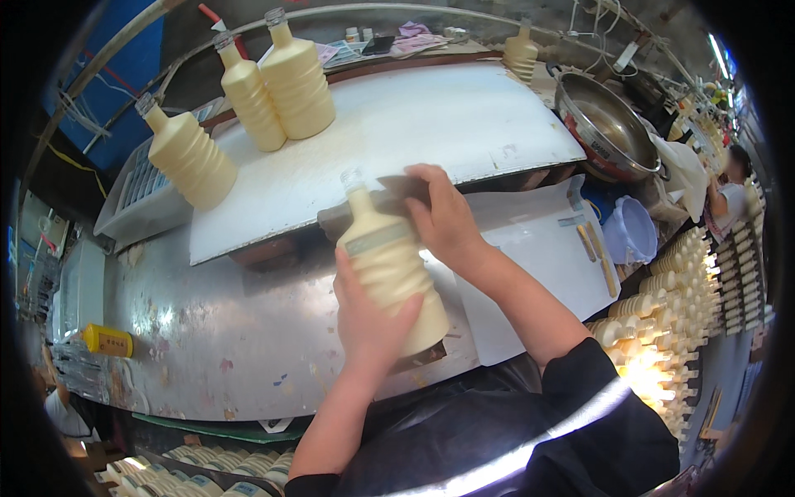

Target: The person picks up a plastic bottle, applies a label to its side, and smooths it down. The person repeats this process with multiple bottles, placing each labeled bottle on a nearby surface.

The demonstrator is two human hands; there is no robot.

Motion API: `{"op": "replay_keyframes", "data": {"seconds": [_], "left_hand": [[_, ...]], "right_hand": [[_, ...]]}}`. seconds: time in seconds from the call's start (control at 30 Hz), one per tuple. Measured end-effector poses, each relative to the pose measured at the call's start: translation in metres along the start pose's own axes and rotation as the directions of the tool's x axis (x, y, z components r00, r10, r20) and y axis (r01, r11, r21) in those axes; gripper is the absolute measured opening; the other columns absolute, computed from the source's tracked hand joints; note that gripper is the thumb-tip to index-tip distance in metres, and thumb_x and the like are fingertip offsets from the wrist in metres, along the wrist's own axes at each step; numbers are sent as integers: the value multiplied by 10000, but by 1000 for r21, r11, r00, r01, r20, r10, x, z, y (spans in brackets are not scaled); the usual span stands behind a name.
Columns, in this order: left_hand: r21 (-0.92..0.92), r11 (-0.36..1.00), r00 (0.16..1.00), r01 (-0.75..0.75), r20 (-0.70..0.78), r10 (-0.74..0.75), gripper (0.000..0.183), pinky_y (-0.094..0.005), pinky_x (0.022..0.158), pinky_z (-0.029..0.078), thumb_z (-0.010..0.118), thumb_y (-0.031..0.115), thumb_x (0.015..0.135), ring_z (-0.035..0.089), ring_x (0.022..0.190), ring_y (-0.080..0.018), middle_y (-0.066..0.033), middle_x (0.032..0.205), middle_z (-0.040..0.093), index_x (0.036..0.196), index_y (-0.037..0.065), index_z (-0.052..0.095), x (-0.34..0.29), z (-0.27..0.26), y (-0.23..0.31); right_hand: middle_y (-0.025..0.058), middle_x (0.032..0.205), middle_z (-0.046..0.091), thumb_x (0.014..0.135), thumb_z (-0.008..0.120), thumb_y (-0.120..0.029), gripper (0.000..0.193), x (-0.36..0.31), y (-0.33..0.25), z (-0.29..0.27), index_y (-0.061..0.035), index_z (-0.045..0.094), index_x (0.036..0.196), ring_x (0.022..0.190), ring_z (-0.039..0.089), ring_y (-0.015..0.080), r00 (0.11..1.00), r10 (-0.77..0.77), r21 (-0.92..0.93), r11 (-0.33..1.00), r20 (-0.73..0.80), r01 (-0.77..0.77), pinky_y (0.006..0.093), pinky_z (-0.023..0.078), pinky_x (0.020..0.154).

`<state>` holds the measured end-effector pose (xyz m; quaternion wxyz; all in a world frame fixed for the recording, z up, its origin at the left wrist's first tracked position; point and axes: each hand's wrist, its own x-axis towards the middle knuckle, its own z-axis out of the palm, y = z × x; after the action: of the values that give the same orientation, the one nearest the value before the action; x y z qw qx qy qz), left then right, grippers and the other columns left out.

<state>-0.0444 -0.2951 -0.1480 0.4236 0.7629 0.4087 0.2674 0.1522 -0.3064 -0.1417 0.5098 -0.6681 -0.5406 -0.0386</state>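
Observation:
My left hand (364, 319) is wrapped round the lower body of a cream, ridged bottle (396, 277) with a clear threaded neck. The bottle tilts a little to the left above the metal table, and a grey band crosses its shoulder. Beside the neck, my right hand (445, 217) pinches a thin grey-brown sheet (406, 187), perhaps cloth or sandpaper; part of it passes behind the bottle. On the white board (431, 124) stand three similar cream bottles, a left one (192, 161) and two touching each other, a slimmer-looking one (248, 95) and a wider one (300, 87).
A large metal pan (609, 124) sits at the right end of the board, with a lavender bucket (633, 232) below it. White paper (522, 311) covers the table's right. A yellow container (108, 340) lies left. Rows of bottles (662, 306) and another person (733, 195) are at far right.

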Motion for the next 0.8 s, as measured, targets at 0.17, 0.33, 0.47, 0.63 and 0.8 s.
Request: {"op": "replay_keyframes", "data": {"seconds": [0.17,0.33,0.47,0.63,0.8], "left_hand": [[23,997,996,77,-56,-75,1131,-472,1153,387,838,368,755,467,1381,-398,-242,1501,434,1612,-2,200,-2,3,3],[301,936,983,-183,61,172,614,-476,984,483,700,370,925,583,1237,-377,-207,1342,574,1386,34,473,-3,12,-51],[155,978,987,-137,107,121,775,-489,1079,430,718,360,890,516,1309,-414,-251,1417,507,1491,6,379,-11,2,-31],[16,984,984,-176,-25,176,1020,-529,1211,261,728,277,827,341,1438,-472,-289,1555,343,1624,-15,164,-37,3,-28],[-49,990,989,-135,-63,132,1004,-510,1199,285,722,234,795,378,1409,-455,-283,1543,364,1614,-8,195,-39,7,-26]], "right_hand": [[93,958,726,798,716,-80,272,-13,-48,-6,-96,694,1069,820,703,276,897,-441,-107,893,-7,438,417,541,712],[82,809,567,677,696,-121,186,-29,-94,28,-71,574,808,717,623,261,827,-467,-204,817,312,539,378,510,658],[94,879,615,799,675,-85,179,-25,-95,20,-46,658,973,789,644,301,922,-248,-20,964,297,266,380,538,719],[123,1086,661,932,614,-149,225,-33,-35,-38,-45,699,1112,1091,600,280,965,208,220,946,161,-240,365,477,959],[173,956,746,905,609,-213,246,-89,47,-113,-24,761,871,856,717,335,813,567,-408,779,135,-476,404,555,768]]}}
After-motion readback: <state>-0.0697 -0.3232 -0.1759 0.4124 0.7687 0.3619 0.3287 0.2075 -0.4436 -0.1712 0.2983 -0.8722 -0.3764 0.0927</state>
